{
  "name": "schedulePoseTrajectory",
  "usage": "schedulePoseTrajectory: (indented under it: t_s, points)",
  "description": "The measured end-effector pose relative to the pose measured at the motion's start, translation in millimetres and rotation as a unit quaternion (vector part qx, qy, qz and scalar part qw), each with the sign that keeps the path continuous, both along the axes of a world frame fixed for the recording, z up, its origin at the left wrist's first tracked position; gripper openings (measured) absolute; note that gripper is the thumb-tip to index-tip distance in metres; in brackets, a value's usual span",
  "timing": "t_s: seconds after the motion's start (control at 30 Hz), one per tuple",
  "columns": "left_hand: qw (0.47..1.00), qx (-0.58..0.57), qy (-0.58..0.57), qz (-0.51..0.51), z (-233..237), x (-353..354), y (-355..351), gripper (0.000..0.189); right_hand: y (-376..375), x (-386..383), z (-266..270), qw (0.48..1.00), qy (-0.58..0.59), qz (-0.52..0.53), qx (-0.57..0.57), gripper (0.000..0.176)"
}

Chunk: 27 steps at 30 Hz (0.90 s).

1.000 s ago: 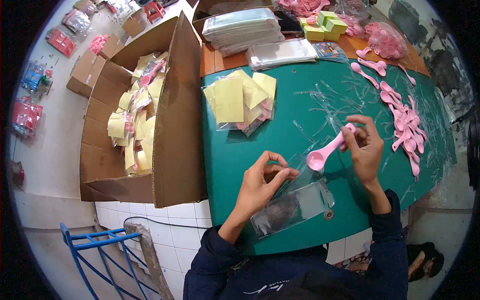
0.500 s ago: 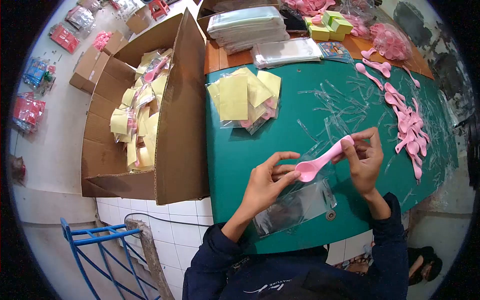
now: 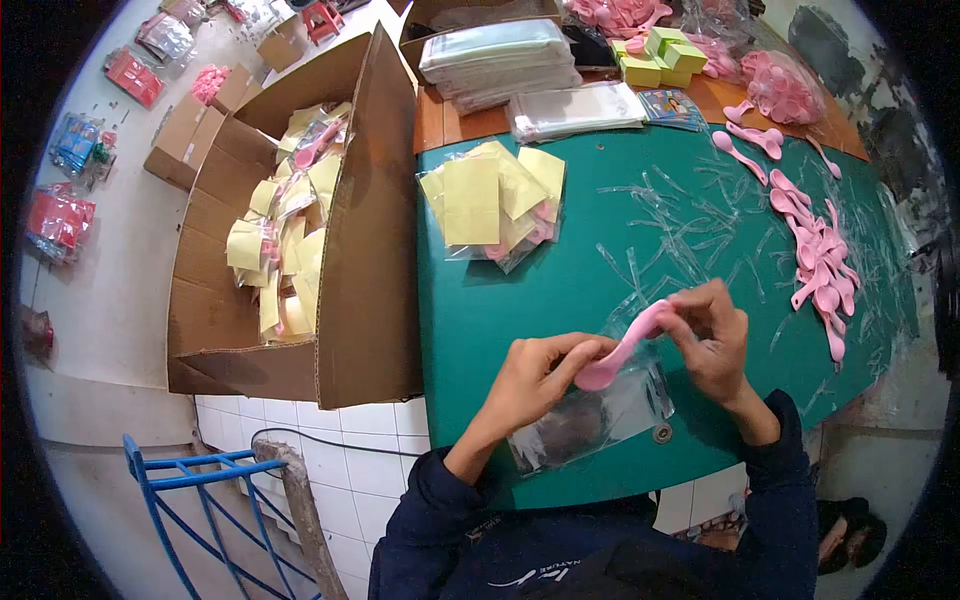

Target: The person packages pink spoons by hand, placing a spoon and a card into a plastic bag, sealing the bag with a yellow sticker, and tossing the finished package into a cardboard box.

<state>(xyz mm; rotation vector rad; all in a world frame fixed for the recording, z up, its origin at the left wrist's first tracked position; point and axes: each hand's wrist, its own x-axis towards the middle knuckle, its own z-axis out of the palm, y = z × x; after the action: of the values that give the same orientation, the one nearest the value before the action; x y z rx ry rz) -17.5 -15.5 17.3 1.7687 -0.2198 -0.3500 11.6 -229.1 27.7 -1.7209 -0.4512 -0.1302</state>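
A pink spoon (image 3: 622, 358) is held above the table between both hands, turned partly on its side. My left hand (image 3: 535, 382) pinches it by the bowl, fingers closed. The handle end is gripped by my right hand (image 3: 714, 342), thumb and fingers closed on it. Below the spoon, a clear plastic bag (image 3: 590, 430) lies flat near the table's front edge. To the right is a heap of loose pink spoons (image 3: 822, 255). Filled clear packets with yellow cards (image 3: 472, 203) and pink pieces are piled at the table's left.
A large cardboard box (image 3: 365, 250) with several yellow-card packets stands left of the green table (image 3: 480, 330). Stacks of clear bags (image 3: 500, 55), yellow-green boxes (image 3: 665, 55) and bagged pink items (image 3: 780, 88) line the back. Thin plastic strips (image 3: 690, 220) are scattered mid-table. A blue metal frame (image 3: 200, 480) stands lower left.
Both hands have lowered slightly toward me with the spoon. The spoon has rolled, so its bowl's hollow no longer faces up to the camera.
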Motion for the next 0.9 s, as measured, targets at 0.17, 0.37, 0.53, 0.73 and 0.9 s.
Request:
schedulePoseTrajectory:
  t_s: [0.17,0.37,0.53,0.73,0.9]
  points:
    - [0.998,-0.048,0.014,0.040,4.2,-4.6,-9.6,0.028,3.5,4.1,17.5,0.991,-0.091,0.055,-0.083,0.007]
    - [0.962,-0.219,-0.163,0.025,3.0,-5.8,-7.1,0.029,-73.0,61.1,46.9,0.963,0.173,0.203,0.042,0.013]
    - [0.937,-0.297,-0.184,0.019,16.3,-13.2,4.2,0.046,-108.6,148.4,32.5,0.691,-0.264,-0.238,-0.629,0.016]
    - [0.867,-0.490,-0.091,-0.005,18.1,-15.9,12.2,0.038,-107.7,323.4,-8.5,0.790,0.004,-0.196,-0.581,0.037]
    - [0.840,-0.542,0.003,-0.008,15.1,-18.4,19.0,0.040,-82.3,362.3,-31.3,0.800,0.048,-0.286,-0.526,0.045]
